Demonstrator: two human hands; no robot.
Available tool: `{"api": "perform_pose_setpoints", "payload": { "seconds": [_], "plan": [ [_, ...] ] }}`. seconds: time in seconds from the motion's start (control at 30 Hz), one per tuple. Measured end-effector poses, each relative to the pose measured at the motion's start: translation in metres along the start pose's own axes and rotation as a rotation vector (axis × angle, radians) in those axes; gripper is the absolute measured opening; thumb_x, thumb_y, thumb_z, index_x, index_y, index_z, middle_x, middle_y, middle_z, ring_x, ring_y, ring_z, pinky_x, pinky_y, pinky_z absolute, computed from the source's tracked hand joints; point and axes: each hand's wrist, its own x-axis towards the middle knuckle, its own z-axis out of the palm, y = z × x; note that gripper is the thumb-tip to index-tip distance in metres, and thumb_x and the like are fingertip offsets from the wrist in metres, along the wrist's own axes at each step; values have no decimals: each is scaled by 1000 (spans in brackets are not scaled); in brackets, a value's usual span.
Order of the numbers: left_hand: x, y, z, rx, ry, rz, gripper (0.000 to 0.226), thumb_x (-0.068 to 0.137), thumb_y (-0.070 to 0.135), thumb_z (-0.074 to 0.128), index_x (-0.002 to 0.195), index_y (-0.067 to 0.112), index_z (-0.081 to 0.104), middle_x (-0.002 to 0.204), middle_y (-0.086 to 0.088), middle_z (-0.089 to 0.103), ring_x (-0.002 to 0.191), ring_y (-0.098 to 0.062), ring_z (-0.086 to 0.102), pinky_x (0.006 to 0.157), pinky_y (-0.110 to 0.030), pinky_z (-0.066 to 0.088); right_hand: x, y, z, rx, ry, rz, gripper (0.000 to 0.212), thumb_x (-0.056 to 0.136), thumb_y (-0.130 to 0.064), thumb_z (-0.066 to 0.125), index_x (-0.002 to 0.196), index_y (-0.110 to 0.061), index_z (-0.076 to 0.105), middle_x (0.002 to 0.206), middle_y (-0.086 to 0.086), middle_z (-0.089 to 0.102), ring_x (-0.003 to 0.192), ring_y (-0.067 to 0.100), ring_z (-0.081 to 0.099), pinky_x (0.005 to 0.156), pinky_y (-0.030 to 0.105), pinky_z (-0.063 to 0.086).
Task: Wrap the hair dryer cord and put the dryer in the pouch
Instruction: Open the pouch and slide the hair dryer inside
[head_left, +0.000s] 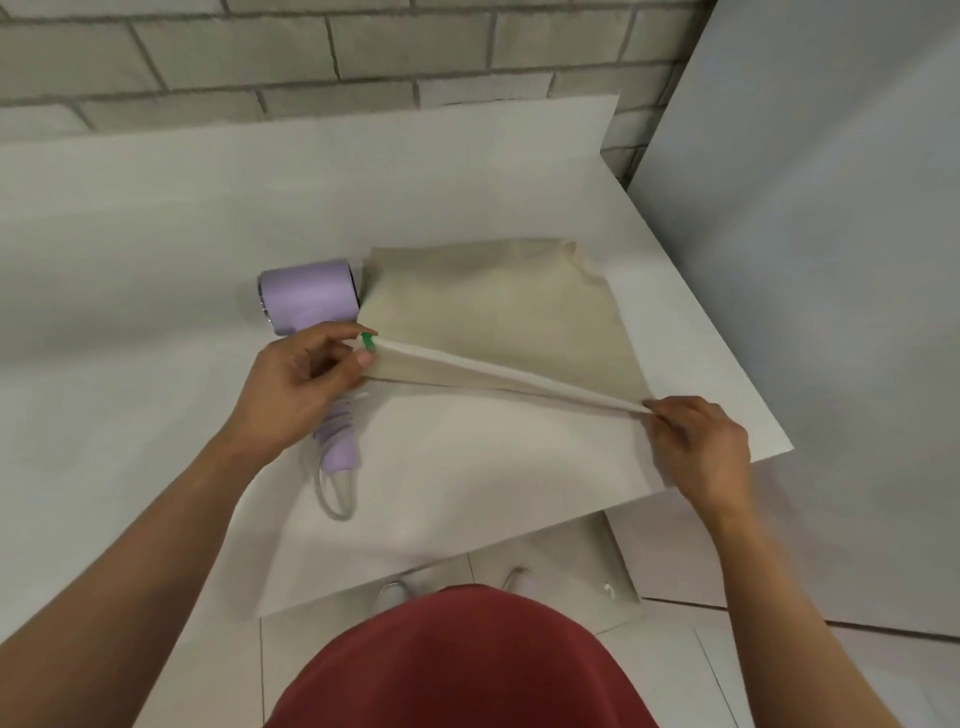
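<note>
A lilac hair dryer (309, 296) lies on the white table (130, 270), barrel to the back, its handle wrapped in pale cord (335, 493) that loops out at the near end. A beige cloth pouch (493, 317) lies flat just right of the barrel. My left hand (301, 384) pinches the pouch's near left corner at its hem, over the dryer's handle. My right hand (696, 447) pinches the near right corner. The hem is stretched taut between both hands and lifted a little off the table.
A grey brick wall (311, 62) runs behind the table. A pale panel (831, 260) stands at the right past the table's edge. The table's front corner ends near my red shirt, with tiled floor and my shoes below.
</note>
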Motion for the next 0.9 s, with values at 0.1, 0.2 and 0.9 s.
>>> {"api": "perform_pose_setpoints", "payload": {
  "seconds": [0.1,0.2,0.9],
  "plan": [
    [-4,-2,0,-22,2,20,13,95,11,71,104,20,76,92,-1,78,80,-13,70,86,-40,63,-4,-2,-7,-183,-215,-7,38,90,8,65,119,-12,79,128,9,71,111,38,61,91,29,46],
    [-5,2,2,88,24,99,13,94,14,74,99,25,76,93,12,76,79,-10,72,80,-31,62,1,-35,-22,-226,-260,-14,44,90,6,59,127,-12,73,135,8,66,114,39,58,93,44,52],
    [-7,17,-12,213,-199,405,26,88,-1,76,110,12,80,98,12,74,91,-4,73,83,-14,54,-5,-260,36,253,-250,-108,21,90,-48,74,91,-27,73,80,-15,71,74,8,66,73,36,57]
  ]
}}
